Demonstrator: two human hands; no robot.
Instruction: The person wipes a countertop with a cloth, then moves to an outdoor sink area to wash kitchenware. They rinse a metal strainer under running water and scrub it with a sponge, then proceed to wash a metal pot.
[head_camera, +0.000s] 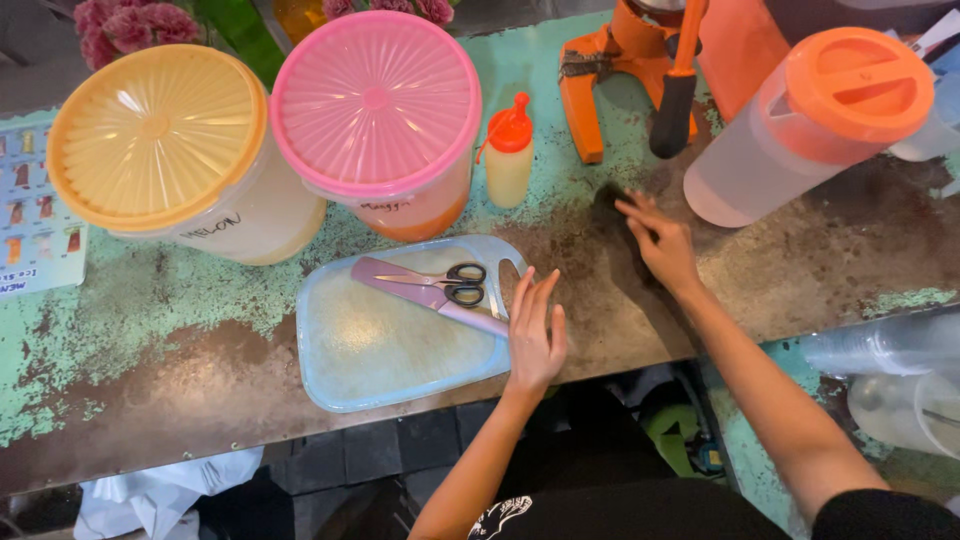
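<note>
Here the worn, teal-painted metal counter (150, 300) is largely dark and damp around the right hand (662, 243), which presses a dark cloth (608, 203) flat with fingers spread, near the translucent pitcher with an orange lid (800, 120). The left hand (535, 335) rests open, holding nothing, on the pale blue plastic cutting board (380, 350), beside the lilac-handled knife (430, 297) and black-handled scissors (445, 275). Judging by the flaking patches, much of the counter looks unwiped.
</note>
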